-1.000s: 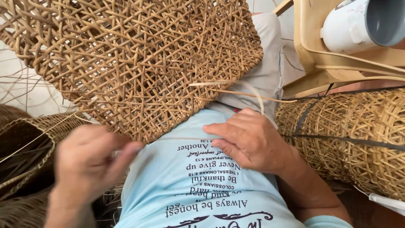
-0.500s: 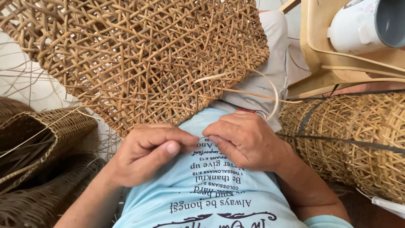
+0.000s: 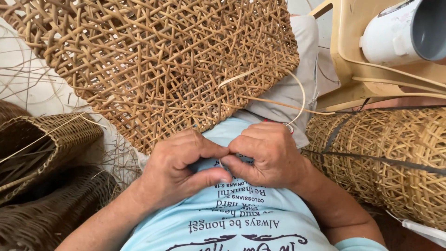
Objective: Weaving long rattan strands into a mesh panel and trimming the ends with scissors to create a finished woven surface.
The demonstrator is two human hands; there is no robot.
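Note:
A large open-weave rattan panel (image 3: pixel 153 65) lies tilted across my lap. A thin pale rattan strip (image 3: pixel 301 95) loops out of its lower edge and curves down behind my right hand (image 3: pixel 267 155). That hand is closed, fingertips pinched, against my light blue printed shirt (image 3: pixel 237 218). My left hand (image 3: pixel 181 167) meets it fingertip to fingertip, thumb and forefinger pinching at the same spot. The strip's end is hidden between the fingers of both hands.
A woven rattan cylinder (image 3: pixel 395 158) lies at my right. Darker wicker baskets (image 3: pixel 42 144) sit at my left, with loose strands on the pale floor. A cream plastic chair (image 3: pixel 353 51) at the upper right bears a white and grey mug (image 3: pixel 404 30).
My left hand has come in from the lower left to meet my right hand at the shirt. The loose strip now loops down to the right hand.

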